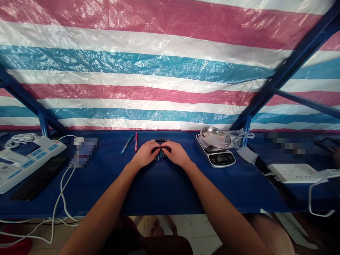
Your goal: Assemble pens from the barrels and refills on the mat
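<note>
**Bunch of pens between two hands, centre of the frame**

Bunch of pens (159,157): centre, on the blue surface (159,191). Blue and dark ends point toward the bottom of the frame and show between the two thumbs; remainder covered by fingers, count not readable.

Left hand (145,154): on the left side of the bunch, fingers curled inward, nearly closed, thumb against the pens. Right hand (175,153): mirror position on the right side, likewise curled, thumb and fingers closed in on the same bunch. Fingertips of the two hands meet or nearly meet over it.

Black pen (160,140): lies crosswise just above the fingers in the frame; contact with them cannot be judged.

Left of the hands, apart from them: red pen (136,142), near upright in the frame; beside it, blue pen (127,144), slanted.

Right of centre: digital scale (221,159) bearing a round metal dish (214,137) with pale contents; clear plastic bag (240,137) beside the dish.

Left of the frame: white power strip (35,159), dark flat case (38,179) alongside, white cables (62,193) running down over the edge.

Right of the frame: second white power strip (293,173).

Background, upper frame: striped sheet (148,63) in red, white and blue.
</note>
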A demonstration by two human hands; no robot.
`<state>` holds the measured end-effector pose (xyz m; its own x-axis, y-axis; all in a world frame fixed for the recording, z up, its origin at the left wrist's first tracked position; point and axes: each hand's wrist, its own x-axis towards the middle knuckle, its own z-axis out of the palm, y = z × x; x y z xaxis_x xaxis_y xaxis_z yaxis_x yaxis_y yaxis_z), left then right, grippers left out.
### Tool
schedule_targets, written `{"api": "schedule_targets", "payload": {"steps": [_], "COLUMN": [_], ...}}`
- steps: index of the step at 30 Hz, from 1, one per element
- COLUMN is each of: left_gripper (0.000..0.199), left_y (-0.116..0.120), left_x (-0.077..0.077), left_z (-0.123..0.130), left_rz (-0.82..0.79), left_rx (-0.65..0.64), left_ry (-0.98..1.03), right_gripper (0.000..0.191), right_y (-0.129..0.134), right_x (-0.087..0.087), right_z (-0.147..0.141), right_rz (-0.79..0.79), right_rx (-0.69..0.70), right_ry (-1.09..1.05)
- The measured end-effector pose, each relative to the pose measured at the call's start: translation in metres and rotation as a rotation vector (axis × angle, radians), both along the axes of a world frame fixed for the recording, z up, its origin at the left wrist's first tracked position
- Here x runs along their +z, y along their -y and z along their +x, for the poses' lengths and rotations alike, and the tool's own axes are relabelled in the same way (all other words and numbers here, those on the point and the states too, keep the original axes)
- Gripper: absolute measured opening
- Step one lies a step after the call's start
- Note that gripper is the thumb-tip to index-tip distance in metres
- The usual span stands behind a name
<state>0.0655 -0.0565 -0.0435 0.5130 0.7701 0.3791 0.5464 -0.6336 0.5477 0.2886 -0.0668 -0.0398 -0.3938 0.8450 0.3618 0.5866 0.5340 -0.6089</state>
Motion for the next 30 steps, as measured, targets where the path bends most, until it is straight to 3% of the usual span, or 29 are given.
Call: {"api": "schedule_targets", "payload": {"steps": [10, 13, 16, 18, 24, 30], "left_gripper": [0.022, 0.024, 0.026, 0.036, 0.041, 0.042], "left_y": [0.007, 0.003, -0.003, -0.007, -0.007, -0.005], "left_x": [0.007, 0.010, 0.010, 0.008, 0.003, 0.010], "left_z": [0.000, -0.009, -0.027, -0.039, -0.048, -0.046], "left_rz": [-0.030, 0.048, 0.157, 0.163, 0.033, -0.043], "left_rx": [-0.017, 0.151, 0.488, 0.647, 0.717, 0.780], "left_ry": [0.015, 0.003, -0.065, -0.135, -0.234, -0.099], "right_gripper": [0.018, 0.016, 0.021, 0.026, 0.028, 0.030], "right_y": [0.006, 0.005, 0.005, 0.005, 0.005, 0.004], "right_x": [0.002, -0.001, -0.004, -0.005, -0.005, -0.007], "right_z": [0.004, 0.005, 0.006, 0.006, 0.006, 0.008], "right_rz": [-0.031, -0.026, -0.047, -0.069, -0.086, -0.097], "right_rx": [0.022, -0.012, -0.057, -0.067, -0.076, -0.081], "right_ry": [-0.016, -0.037, -0.083, -0.099, -0.106, -0.148]}}
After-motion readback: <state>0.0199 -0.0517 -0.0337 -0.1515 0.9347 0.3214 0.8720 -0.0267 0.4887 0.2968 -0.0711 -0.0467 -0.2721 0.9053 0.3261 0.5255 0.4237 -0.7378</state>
